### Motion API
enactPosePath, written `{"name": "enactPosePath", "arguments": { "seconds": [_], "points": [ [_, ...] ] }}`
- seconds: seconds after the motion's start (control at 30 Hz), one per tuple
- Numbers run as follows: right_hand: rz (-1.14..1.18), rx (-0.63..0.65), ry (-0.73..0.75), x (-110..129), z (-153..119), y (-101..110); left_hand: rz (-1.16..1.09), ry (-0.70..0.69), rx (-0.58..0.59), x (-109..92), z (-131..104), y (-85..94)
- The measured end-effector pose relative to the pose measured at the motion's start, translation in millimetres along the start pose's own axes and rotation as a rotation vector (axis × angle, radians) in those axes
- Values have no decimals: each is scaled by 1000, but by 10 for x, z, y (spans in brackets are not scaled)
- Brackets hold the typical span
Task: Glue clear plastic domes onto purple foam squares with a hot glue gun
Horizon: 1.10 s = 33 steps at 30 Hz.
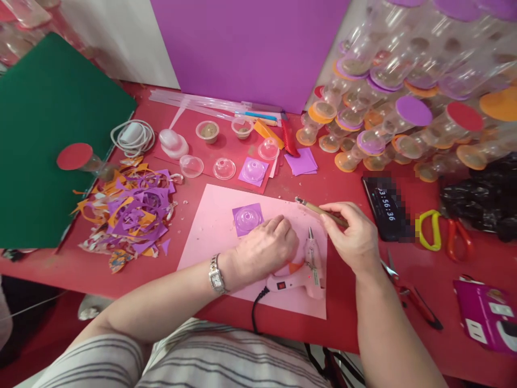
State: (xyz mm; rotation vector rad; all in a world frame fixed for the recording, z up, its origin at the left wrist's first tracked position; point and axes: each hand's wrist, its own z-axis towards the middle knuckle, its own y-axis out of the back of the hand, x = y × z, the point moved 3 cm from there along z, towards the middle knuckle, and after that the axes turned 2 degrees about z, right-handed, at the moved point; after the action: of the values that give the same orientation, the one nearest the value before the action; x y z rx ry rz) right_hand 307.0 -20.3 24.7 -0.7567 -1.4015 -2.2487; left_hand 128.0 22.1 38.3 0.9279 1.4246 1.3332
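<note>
In my right hand (350, 237) is a thin stick-like tool (315, 208) with a wooden handle and a greyish tip, pointing left over the pink sheet (205, 237). Curled downward, my left hand (266, 242) is closed above that sheet; its palm side is hidden, so I cannot see what it holds. Just beyond its fingers, a clear plastic dome lid (247, 218) lies on a purple paper square (238, 230). Between my hands and nearer to me, a pink hot glue gun (313, 269) lies with its nozzle pointing away and a small red light showing.
Paper scraps (141, 207) are heaped at left beside a green board (48, 140). Several dome lids (224, 168) and cups of sand (208, 130) stand at the back. Stacked hourglass-like bottles (363, 118), a phone (388, 207) and scissors (416, 296) occupy the right.
</note>
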Motion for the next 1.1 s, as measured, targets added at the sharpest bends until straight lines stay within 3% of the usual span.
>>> {"name": "enactPosePath", "arguments": {
  "seconds": [0.1, 0.23, 0.33, 0.4, 0.67, 1.1],
  "points": [
    [24, -17, 20, 30, -7, 28, -173, 101, -117, 74, -35, 58],
    [96, -50, 65, 135, -25, 71, -674, 412, -385, 249, -134, 162],
    [144, -86, 132, 239, -50, 99, -1116, 530, -428, 337, -185, 198],
    [153, -99, 179, 297, -67, 108, -1267, 564, -441, 370, -203, 215],
    [135, -58, 304, 414, -123, 77, -1268, 477, -466, 352, -180, 192],
    [81, -57, 327, 444, -122, 111, -1217, 536, -375, 362, -168, 184]
  ]
}}
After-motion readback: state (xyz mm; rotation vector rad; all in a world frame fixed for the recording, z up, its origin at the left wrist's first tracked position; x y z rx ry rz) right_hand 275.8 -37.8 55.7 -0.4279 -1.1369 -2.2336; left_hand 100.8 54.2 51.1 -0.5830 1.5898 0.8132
